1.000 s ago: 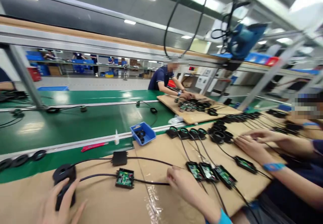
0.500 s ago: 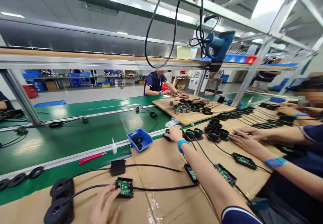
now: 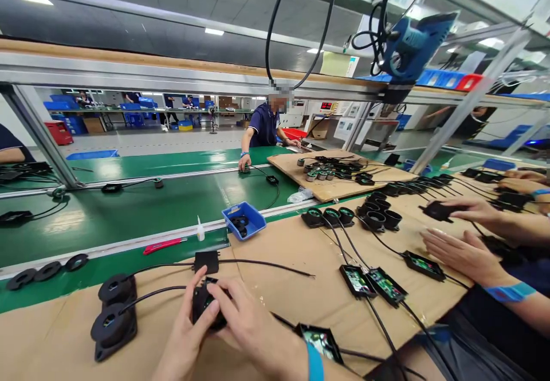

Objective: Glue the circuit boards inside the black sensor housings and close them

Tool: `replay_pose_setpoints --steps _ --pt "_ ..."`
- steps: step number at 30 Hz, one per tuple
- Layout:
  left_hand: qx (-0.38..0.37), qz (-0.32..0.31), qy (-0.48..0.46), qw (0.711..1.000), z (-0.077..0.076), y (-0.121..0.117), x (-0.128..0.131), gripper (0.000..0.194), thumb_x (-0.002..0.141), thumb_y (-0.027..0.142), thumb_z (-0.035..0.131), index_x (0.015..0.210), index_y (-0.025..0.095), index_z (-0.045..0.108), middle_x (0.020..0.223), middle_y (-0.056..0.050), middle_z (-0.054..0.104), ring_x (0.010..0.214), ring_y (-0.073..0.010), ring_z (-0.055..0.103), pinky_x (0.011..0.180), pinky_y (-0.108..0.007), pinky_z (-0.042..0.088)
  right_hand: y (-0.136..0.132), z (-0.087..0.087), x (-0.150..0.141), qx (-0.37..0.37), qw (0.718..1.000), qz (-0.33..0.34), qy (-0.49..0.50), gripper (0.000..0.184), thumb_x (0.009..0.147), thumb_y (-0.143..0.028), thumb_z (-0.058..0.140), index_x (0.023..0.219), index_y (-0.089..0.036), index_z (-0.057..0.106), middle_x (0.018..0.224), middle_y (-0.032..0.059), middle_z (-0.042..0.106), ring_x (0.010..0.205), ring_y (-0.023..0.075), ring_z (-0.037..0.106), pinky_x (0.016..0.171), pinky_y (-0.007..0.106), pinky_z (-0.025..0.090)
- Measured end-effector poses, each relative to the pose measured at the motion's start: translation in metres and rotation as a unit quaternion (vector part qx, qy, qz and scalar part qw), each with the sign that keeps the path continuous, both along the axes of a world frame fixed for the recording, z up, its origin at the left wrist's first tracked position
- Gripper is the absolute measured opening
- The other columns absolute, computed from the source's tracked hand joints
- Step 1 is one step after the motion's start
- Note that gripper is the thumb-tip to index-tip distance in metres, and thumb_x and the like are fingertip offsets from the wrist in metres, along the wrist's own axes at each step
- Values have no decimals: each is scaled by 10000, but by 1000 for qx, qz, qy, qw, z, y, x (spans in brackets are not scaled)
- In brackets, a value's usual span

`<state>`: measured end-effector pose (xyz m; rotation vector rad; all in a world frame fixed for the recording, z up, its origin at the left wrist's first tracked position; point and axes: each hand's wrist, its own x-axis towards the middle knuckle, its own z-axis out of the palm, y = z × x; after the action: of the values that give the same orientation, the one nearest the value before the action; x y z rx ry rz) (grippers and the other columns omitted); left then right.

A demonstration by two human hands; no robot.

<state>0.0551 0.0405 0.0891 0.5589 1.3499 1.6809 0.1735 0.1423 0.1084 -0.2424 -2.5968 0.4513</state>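
Both my hands meet around a small black circuit box (image 3: pixel 201 302) low on the cardboard. My left hand (image 3: pixel 183 332) grips its left side, with thumb and index finger against it. From the right, my right hand (image 3: pixel 251 318), with a blue wristband, has its fingers closed on the top and right side. The fingers hide much of the box, so I cannot tell whether a lid lies on it. A black cable links its left side to a round black housing (image 3: pixel 109 329). Just behind lies a second, closed black box (image 3: pixel 207 261) with its own cable.
A blue bin (image 3: pixel 244 220) of black rings stands beyond, near a red cutter (image 3: pixel 165 246) and a small white bottle (image 3: pixel 200 229). Open circuit boxes (image 3: pixel 358 281) lie to the right. A co-worker's hands (image 3: pixel 466 249) work there; another person (image 3: pixel 264 126) sits across the green belt.
My right hand has come back from the round black parts to the circuit box beside my left hand. The person opposite has reached onto the belt. The view has shifted.
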Motion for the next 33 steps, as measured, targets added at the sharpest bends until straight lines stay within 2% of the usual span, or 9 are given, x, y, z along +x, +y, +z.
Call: replay_pose_setpoints --steps 3,7,10,13,18,22,26,29,33 --pt "-28 41 5 999 -3 -6 -9 824 664 568 830 1365 294 496 1419 -78 551 1326 -332 502 971 -353 540 -6 -21 17 -2 999 -43 0 1022 705 -223 863 1525 -151 258 1368 226 517 1257 360 519 1010 481 510" --pt "-38 79 -55 995 -5 -16 -23 746 674 568 820 1284 250 533 1221 -78 660 1080 -299 664 805 -359 610 7 -48 79 -84 968 -179 -156 1038 501 -357 958 1412 -153 503 1315 228 561 1204 469 516 981 620 468" --pt "-41 59 -76 994 3 -21 -33 652 677 528 833 1189 202 594 1109 -81 696 956 -276 699 762 -375 622 11 -62 120 -169 948 -193 -188 726 686 -278 824 1362 -210 569 1233 147 624 1143 364 580 987 506 488" --pt "-71 -28 -73 994 13 -26 -46 553 724 494 808 1152 202 617 1036 -78 714 899 -271 708 680 -352 619 22 -53 139 -227 939 -208 -151 697 769 -242 715 1430 -254 494 1289 101 616 1215 299 571 1034 407 474" --pt "-148 -253 -76 953 9 -37 -61 451 736 472 789 1038 192 606 807 -60 724 705 -214 709 487 -229 555 56 -5 128 -185 949 -215 -140 505 727 -271 704 1229 -271 645 1249 102 628 1154 301 615 989 389 496" --pt "-179 -347 -121 913 -2 -48 -66 412 716 451 786 969 180 607 805 -72 723 689 -237 733 424 -198 518 54 7 117 -226 937 -138 -230 523 568 -144 739 1073 -277 725 1080 70 711 966 285 688 851 338 548" --pt "-180 -324 -140 918 -6 -57 -75 443 742 492 762 1008 162 633 888 -76 709 681 -242 742 422 -207 531 43 -4 119 -332 909 -38 -249 531 529 -163 793 1041 -301 766 993 29 764 909 278 719 791 293 560" --pt "-185 -281 -137 932 -6 -54 -77 532 734 563 770 1033 157 601 875 -92 717 748 -259 750 420 -178 523 53 -16 115 -323 907 -98 -252 534 540 -177 786 1066 -264 752 1054 64 759 976 316 709 848 346 559" --pt "-148 -218 -136 955 -8 -40 -71 655 640 539 859 1079 159 555 944 -110 714 828 -282 748 525 -251 603 78 -30 99 -230 929 -178 -230 607 633 -233 756 1231 -216 654 1281 137 663 1186 339 624 1017 438 491"
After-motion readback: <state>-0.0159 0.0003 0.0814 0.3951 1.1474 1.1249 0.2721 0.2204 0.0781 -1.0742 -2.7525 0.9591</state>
